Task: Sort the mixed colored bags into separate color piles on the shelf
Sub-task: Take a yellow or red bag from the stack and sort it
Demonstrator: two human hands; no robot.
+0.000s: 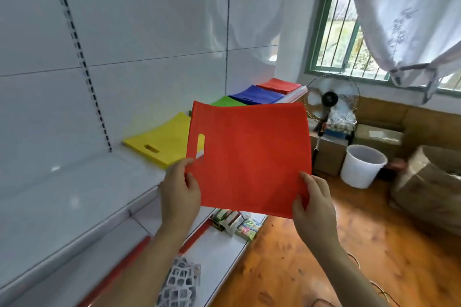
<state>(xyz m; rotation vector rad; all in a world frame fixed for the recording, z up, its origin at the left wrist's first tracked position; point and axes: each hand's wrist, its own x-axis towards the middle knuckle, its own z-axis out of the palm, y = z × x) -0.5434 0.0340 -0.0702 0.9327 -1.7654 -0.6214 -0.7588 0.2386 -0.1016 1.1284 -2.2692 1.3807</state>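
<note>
Already four piles sit on the white shelf [74, 197] — yellow [162, 142], green [225, 101], blue [257, 95], red [279, 85] — while my left hand [179, 194] and right hand [314, 204] pinch a flat red fabric bag [249, 157] between fingers [190, 182] and thumbs, unplaced.

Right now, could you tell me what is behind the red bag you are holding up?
Behind the red bag lie the yellow pile and green pile, both partly covered. The blue pile and red pile show above it. How much green lies hidden cannot be told.

The held red bag [249, 157] hides most of the green pile [225, 101]
</note>
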